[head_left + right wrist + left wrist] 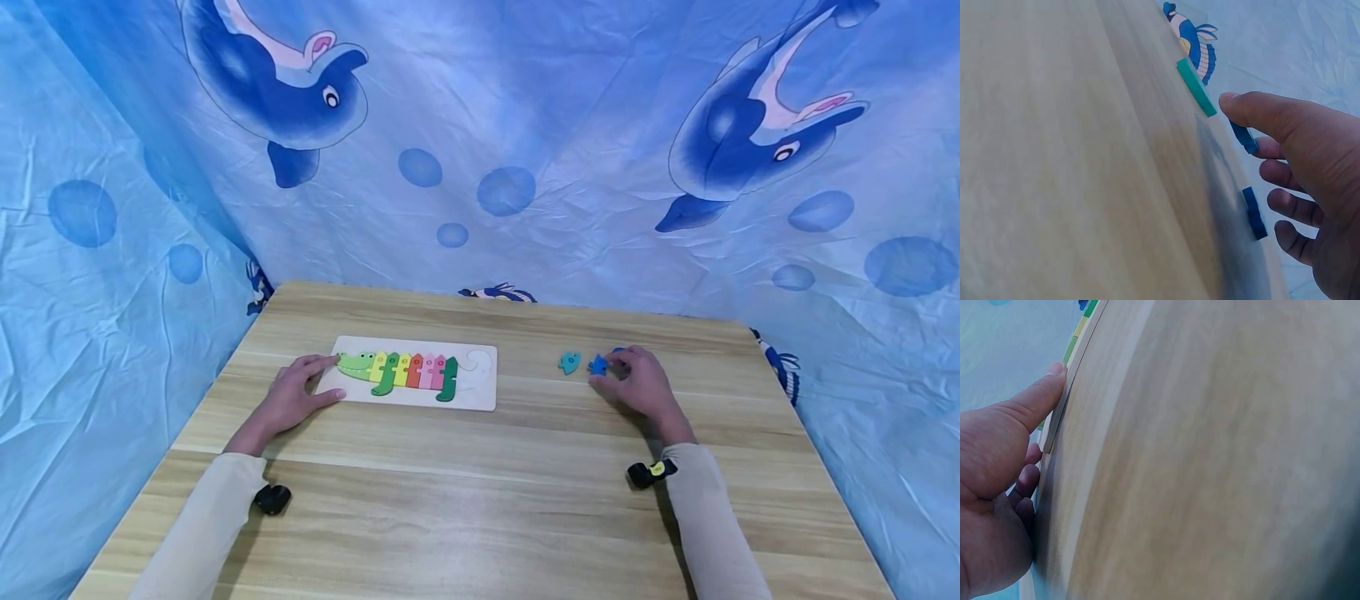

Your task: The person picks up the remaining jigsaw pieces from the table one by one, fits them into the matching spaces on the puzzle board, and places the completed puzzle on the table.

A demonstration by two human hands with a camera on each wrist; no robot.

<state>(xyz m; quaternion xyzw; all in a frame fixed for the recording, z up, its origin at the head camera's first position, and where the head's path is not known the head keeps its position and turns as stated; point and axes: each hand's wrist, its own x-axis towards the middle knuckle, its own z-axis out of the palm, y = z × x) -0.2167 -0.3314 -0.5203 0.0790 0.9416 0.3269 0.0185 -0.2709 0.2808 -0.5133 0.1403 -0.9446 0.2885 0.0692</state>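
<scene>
A white crocodile puzzle board [476,396] lies on the table, with a green head and coloured body pieces set in it. Across its left end rests my left hand [296,396], index finger by the snout and thumb on the near part; in the left wrist view the thumb [1041,397] touches the board's edge. To the right, my right hand [637,383] pinches a blue puzzle piece [1244,136] between thumb and index finger, just above the table. A teal piece [570,362] lies left of it. A darker blue piece [1254,214] sits beneath the right fingers, mostly hidden in the head view.
The wood-grain table [450,500] spans between both arms. A blue dolphin-print sheet [570,242] hangs behind and at the sides. Pale tail outlines show in the board's right end. Black wrist cameras sit on both cuffs.
</scene>
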